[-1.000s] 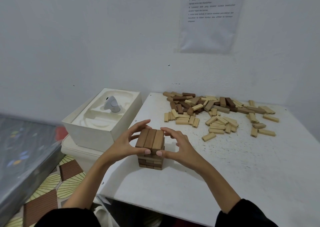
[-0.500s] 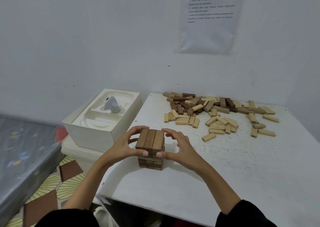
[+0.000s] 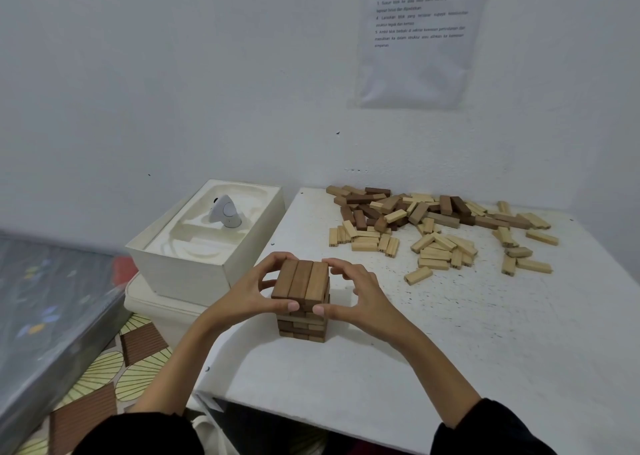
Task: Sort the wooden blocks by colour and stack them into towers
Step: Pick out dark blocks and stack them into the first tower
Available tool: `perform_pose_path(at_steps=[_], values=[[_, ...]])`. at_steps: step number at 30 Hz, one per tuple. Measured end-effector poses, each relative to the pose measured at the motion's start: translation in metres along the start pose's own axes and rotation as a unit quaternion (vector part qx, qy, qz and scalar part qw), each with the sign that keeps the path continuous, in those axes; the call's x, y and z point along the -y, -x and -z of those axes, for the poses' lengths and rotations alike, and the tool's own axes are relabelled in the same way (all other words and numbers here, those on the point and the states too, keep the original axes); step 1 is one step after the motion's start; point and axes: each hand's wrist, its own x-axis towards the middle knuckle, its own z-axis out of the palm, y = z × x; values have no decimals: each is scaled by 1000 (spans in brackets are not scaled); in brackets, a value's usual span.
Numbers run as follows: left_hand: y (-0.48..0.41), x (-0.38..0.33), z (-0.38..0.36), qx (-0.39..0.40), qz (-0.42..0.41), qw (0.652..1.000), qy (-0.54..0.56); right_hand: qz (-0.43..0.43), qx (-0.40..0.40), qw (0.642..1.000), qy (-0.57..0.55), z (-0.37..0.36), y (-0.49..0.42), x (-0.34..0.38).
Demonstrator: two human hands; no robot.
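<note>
Now each grip — left hand (image 3: 249, 291), right hand (image 3: 360, 291) — clamps the brown tower (image 3: 301, 281); wall notice (image 3: 419, 56) illegible.

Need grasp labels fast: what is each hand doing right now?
Left hand: closed, fingers and thumb curled round the top layer of the brown tower.
Right hand: closed, gripping the same top layer from the other side.

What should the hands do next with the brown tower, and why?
Probably let go and fetch another dark block from the pile. The left hand and right hand grip the brown tower; its top layer looks full, three blocks lying flush, and the pile has dark blocks mixed among pale ones.
</note>
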Motion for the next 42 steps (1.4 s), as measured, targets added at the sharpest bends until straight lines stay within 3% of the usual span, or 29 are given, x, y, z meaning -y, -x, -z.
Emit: perform_pose_path(at_steps=[29, 36, 42], values=[[0, -13, 6, 12, -1, 1000, -11, -3, 4, 1000, -9, 4, 1, 1], [-4, -56, 4, -87, -52, 991, -88, 24, -49, 998, -23, 35, 11, 0], [-19, -101, -36, -168, -126, 944, -253, 15, -132, 990, -37, 81, 30, -18]])
